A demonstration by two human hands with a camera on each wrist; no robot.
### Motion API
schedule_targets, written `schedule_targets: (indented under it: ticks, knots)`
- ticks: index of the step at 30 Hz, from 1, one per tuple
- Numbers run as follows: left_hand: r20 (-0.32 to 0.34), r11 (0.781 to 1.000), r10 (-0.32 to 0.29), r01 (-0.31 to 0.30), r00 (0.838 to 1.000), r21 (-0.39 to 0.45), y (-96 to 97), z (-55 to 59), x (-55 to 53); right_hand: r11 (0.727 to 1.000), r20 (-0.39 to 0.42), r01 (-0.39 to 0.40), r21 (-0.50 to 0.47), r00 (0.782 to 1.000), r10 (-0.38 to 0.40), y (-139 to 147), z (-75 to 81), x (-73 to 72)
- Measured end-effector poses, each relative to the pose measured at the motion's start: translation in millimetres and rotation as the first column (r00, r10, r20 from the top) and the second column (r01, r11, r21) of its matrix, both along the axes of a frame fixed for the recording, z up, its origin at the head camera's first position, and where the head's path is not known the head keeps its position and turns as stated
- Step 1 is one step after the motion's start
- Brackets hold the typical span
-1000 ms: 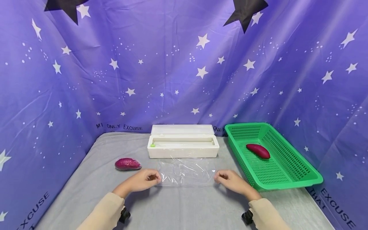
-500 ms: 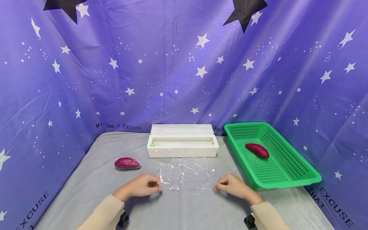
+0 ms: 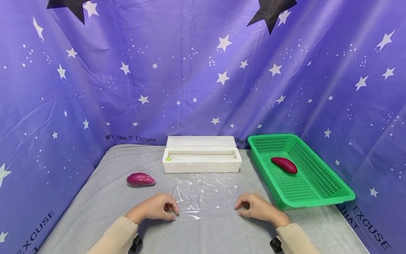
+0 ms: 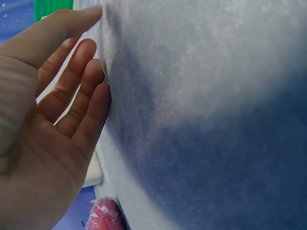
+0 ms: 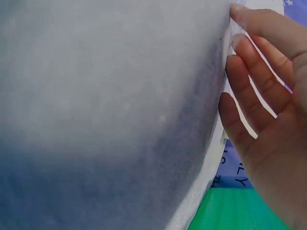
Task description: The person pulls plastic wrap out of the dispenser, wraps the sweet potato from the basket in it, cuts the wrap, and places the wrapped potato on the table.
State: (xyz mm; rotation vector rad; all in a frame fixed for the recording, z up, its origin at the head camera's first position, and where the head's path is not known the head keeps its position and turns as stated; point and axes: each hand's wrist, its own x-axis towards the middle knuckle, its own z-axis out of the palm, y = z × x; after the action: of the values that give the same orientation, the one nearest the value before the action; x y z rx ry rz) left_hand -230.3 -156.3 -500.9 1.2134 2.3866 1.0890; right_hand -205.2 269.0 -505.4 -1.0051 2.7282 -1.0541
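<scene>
A sheet of clear plastic wrap (image 3: 207, 197) lies on the grey cloth, running toward me from the front of the white wrap dispenser box (image 3: 202, 167), whose lid is raised. My left hand (image 3: 156, 207) is at the sheet's near left corner, thumb and fingers parted. At the near right corner rests my right hand (image 3: 258, 210), also with a gap between thumb and fingers. In the left wrist view the fingertips (image 4: 100, 91) touch the surface by the film's edge. A purple sweet potato in wrap (image 3: 141, 179) lies beyond my left hand.
A green perforated basket (image 3: 317, 204) stands at the right, holding another purple sweet potato (image 3: 285, 165). A small green slider (image 3: 168, 158) sits at the left end of the box. Purple star-printed curtains (image 3: 177, 70) enclose the back and sides.
Both hands have come slightly toward me, drawing the near edge of the plastic wrap with them. The thumbs and fingers, which pinched its corners, have now parted, and the film lies on the cloth.
</scene>
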Motion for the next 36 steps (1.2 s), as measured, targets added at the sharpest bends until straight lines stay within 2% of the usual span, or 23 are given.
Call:
schedule_targets:
  ticks: [4, 10, 21, 25, 28, 36]
  knots:
    - [0.008, 1.0, 0.008, -0.008, 1.0, 0.0, 0.0, 1.2, -0.3, 1.0, 0.001, -0.012, 0.0, 1.0, 0.012, -0.9, 4.3, 0.7]
    - [-0.015, 0.999, 0.035, -0.035, 0.999, 0.013, -0.7, 6.6, -5.8, 1.0, 0.04, 0.018, 0.0, 0.999, -0.018, -1.6, 16.8, 0.3]
    - [-0.071, 0.993, 0.095, -0.09, 0.993, 0.073, -1.4, 33.4, -11.4, 1.0, -0.026, 0.007, 0.001, 1.0, -0.007, -2.3, 48.8, -4.3]
    - [-0.082, 0.987, 0.132, -0.122, 0.988, 0.107, 0.0, 40.6, -12.8, 1.0, -0.1, 0.018, -0.001, 0.995, -0.018, 1.9, 59.7, -9.5]
    - [-0.08, 0.982, 0.149, -0.138, 0.986, 0.129, 3.0, 44.0, -14.0, 0.999, -0.149, 0.045, -0.001, 0.988, -0.045, 6.4, 69.9, -13.3]
    - [-0.084, 0.98, 0.148, -0.135, 0.985, 0.146, 16.6, 50.6, -18.1, 0.989, -0.182, 0.149, 0.012, 0.973, -0.145, 26.8, 103.2, -21.0]
